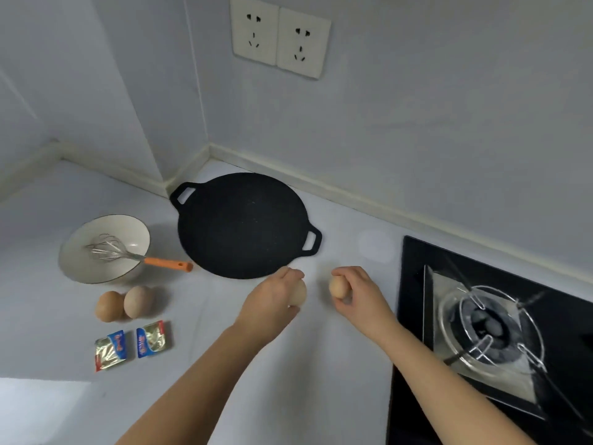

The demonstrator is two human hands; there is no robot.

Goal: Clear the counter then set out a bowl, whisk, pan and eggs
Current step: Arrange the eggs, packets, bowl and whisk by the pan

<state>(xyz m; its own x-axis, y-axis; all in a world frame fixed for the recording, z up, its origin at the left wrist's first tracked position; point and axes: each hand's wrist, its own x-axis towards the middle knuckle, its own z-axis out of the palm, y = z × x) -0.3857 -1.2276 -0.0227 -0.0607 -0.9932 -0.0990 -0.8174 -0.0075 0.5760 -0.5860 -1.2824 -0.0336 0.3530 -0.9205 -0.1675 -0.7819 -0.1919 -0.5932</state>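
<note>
**Two held, two at rest**

Head view. Both bare forearms reach in from the lower edge over the pale bench (224, 342). The left hand (272, 298) holds the left-hand egg (299, 292), a pale one. Its fingers (290, 273) are curled over the top of the shell, and the hand hides most of it. The right hand (361, 293) holds the right-hand egg (337, 286), tan in colour, with the fingers (349, 272) curved round its upper side and the thumb beneath.

The two held eggs are near each other but apart, just in front of the near rim of the pan (244, 224). Whether either touches the bench cannot be told. The pan is flat, black and round, with two loop handles, and lies on the bench close to the wall corner.

Left of it stands the white bowl (96, 268), which has a dark rim. The whisk (112, 250) lies in it, wire head inside, with the orange handle resting over the rim and pointing toward the pan. In front of the bowl the brown egg (108, 306) and the pale egg (138, 301) lie on the bench, touching side by side. Nearer still lie two small foil packets (110, 350), just beside each other.

A black gas stove (491, 332) with a wire pot stand sits at the right. Two wall sockets (279, 36) are above the pan.
</note>
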